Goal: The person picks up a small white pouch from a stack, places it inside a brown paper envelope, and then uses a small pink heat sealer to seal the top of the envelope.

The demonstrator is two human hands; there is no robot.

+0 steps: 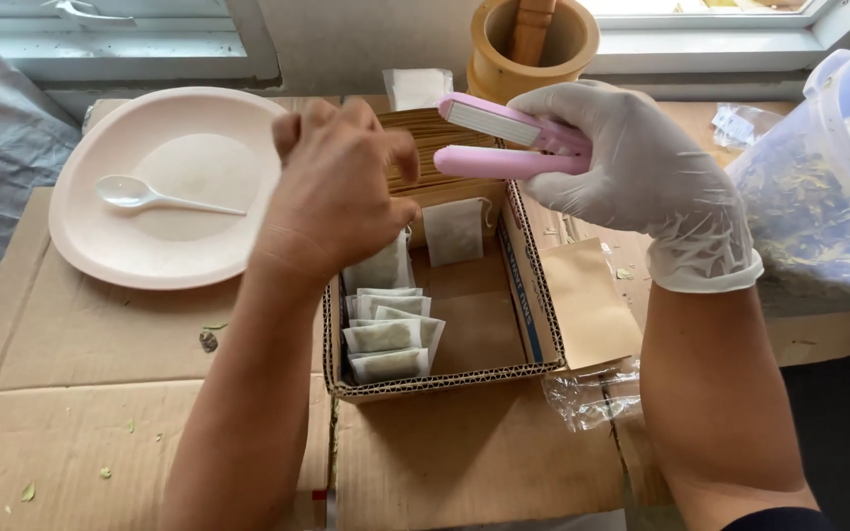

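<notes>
Gloved in thin white latex, the right hand (632, 177) wraps around the back end of a pink sealer (509, 143), a small clamp tool with two flat arms. Its long axis runs nearly level, left to right across the view, and its open end points left toward the bare left hand (336, 187). The two arms part slightly at that end, the upper one showing a pale strip along its tip. The sealer juts out to the left of the glove, held in the air above the back of a shallow cardboard box (533, 295). The left hand hovers just beside the tool's tip, its fingers bunched loosely and curled downward; whether they pinch anything I cannot tell, though a filled tea bag (381, 267) sits right under them. More filled tea bags (389, 334) lie stacked along the box's left side, and one empty bag (453, 231) leans at the back. To the left rests a pale pink plate (100, 246) with a white plastic spoon (150, 197) on it. A wooden mortar (533, 44) stands behind the box, and a clear tub of dried leaves (819, 187) sits at the right.
</notes>
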